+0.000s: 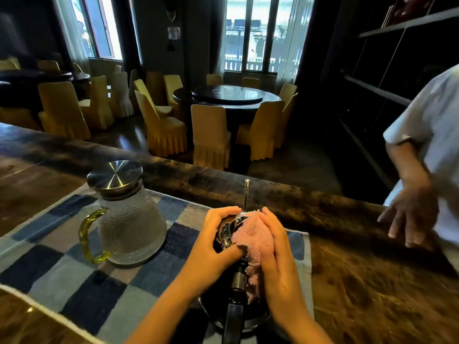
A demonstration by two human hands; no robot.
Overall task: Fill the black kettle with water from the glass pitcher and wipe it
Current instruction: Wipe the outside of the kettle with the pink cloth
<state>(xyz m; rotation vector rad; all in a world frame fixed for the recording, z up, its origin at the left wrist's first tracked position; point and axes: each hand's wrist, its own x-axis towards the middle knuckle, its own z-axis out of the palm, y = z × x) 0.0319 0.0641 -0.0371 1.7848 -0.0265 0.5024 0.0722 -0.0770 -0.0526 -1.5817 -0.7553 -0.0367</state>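
Lidded glass pitcher beside black kettle

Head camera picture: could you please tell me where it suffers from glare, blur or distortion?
In the head view, the windows are blown out while the room stays dim; the bystander's hand at right is motion-blurred; the counter edge bows from wide-angle distortion; the glass pitcher lid shows a bright highlight; the pink cloth and both hands on the kettle are sharp.

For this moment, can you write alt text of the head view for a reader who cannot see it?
Two bare hands work on a black kettle on a blue checked mat: the left hand steadies it while the right hand presses a pink cloth against it. A lidded glass pitcher stands to the left; another person's hand hangs at right.
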